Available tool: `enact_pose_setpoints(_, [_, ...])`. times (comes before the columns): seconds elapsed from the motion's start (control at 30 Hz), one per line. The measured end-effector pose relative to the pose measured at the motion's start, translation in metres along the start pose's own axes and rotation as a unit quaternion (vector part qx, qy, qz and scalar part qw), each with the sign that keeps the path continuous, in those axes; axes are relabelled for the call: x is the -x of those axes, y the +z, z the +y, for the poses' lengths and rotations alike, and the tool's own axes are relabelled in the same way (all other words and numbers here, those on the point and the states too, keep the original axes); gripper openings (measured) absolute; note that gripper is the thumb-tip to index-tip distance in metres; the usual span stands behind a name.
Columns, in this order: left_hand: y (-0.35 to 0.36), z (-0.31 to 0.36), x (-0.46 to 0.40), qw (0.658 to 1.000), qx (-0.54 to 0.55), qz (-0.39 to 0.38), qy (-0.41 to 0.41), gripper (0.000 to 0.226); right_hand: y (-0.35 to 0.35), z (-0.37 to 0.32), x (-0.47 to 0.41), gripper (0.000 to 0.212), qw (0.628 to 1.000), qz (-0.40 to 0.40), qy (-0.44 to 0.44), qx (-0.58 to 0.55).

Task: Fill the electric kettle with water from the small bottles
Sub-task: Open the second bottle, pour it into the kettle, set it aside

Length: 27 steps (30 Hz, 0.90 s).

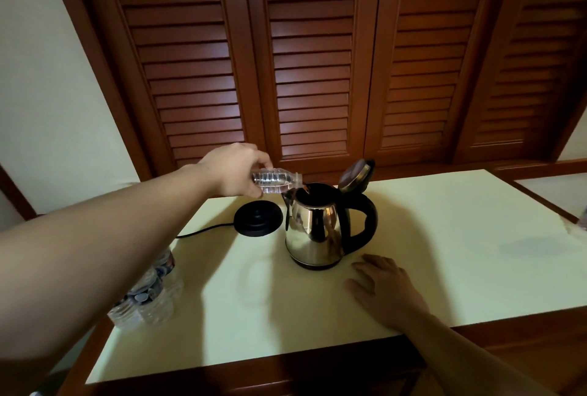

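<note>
A steel electric kettle (314, 230) with a black handle stands on the pale table top (428, 252), its lid (355, 174) hinged up and open. My left hand (232, 170) holds a small clear water bottle (274, 181) tipped on its side, its uncapped mouth at the kettle's rim. Water is still inside the bottle. My right hand (384, 287) rests flat on the table just in front and to the right of the kettle, fingers spread, holding nothing.
The kettle's black power base (258, 217) sits to the left of it, with a cord running off to the left. A pack of small bottles (149, 290) lies at the table's left edge under my forearm. Louvred wooden doors (311, 55) stand behind the table.
</note>
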State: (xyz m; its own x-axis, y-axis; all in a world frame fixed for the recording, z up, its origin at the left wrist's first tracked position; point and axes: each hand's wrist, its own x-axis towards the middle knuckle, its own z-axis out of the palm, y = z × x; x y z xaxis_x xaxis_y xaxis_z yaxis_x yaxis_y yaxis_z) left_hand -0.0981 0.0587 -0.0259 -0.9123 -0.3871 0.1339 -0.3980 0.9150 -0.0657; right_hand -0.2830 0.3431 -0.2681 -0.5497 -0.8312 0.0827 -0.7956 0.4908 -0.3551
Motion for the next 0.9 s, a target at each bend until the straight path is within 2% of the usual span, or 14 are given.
enact_pose_setpoints(0.9, [0.0056, 0.0054, -0.0082, 0.999, -0.002, 0.027, 0.031, 0.060, 0.0025, 0.0022, -0.0015, 0.065, 1.000, 0.007, -0.003, 0.003])
